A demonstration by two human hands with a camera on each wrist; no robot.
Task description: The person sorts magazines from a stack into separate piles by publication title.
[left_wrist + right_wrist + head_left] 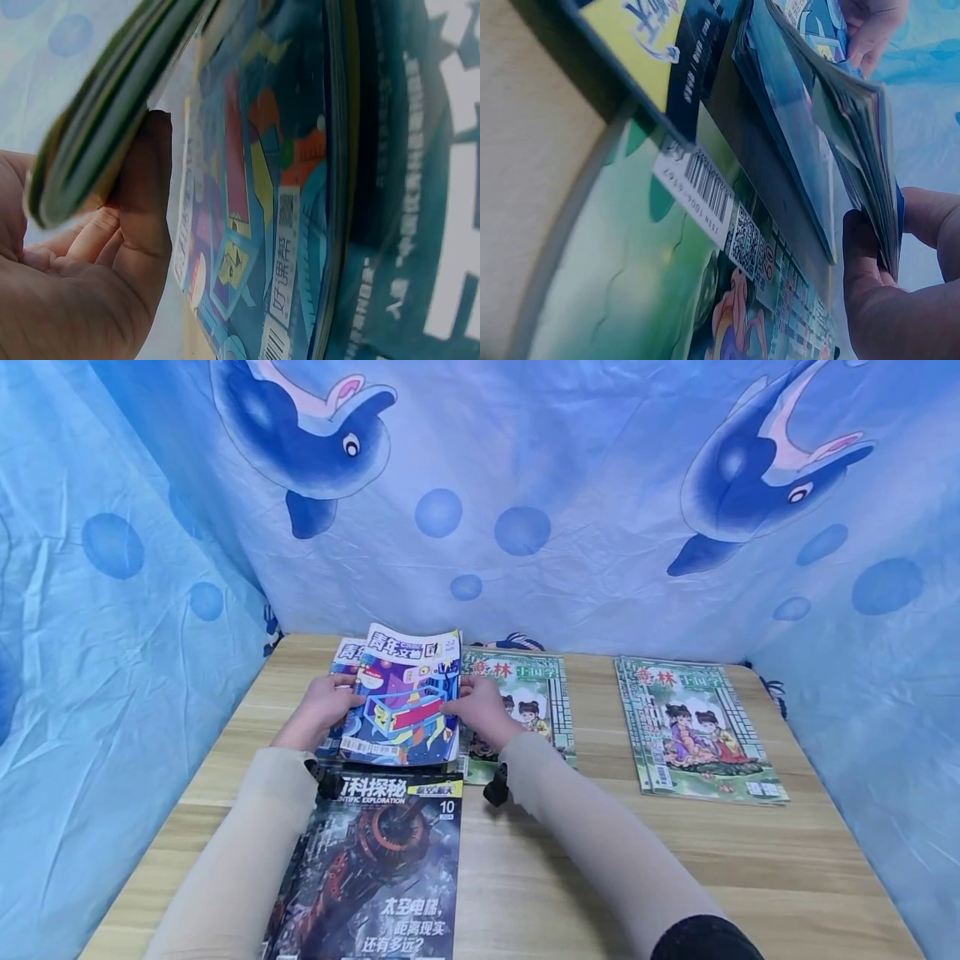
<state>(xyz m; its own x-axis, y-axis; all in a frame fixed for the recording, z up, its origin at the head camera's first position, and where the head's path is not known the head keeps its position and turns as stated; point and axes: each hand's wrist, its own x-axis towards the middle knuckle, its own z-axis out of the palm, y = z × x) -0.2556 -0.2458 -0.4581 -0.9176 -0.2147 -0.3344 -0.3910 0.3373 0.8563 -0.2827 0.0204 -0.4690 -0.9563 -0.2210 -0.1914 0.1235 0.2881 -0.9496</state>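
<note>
A magazine with a purple and blue cartoon cover (408, 697) is raised and tilted between both hands. My left hand (321, 708) grips its left edge, and my right hand (489, 708) pinches the right edge between thumb and fingers. Beneath it lies another magazine with the same title (348, 653), mostly covered in the head view; its colourful cover (255, 180) shows in the left wrist view. In the right wrist view, the raised magazine's page edges (866, 127) stand clear of that lower copy.
Dark science magazines (382, 877) lie in front, nearest the body. A green magazine (555, 685) lies partly behind the right hand. More green magazines (701, 731) are piled at the right on the wooden table (540, 877). Blue dolphin-print cloth (600, 468) surrounds the table's back and sides.
</note>
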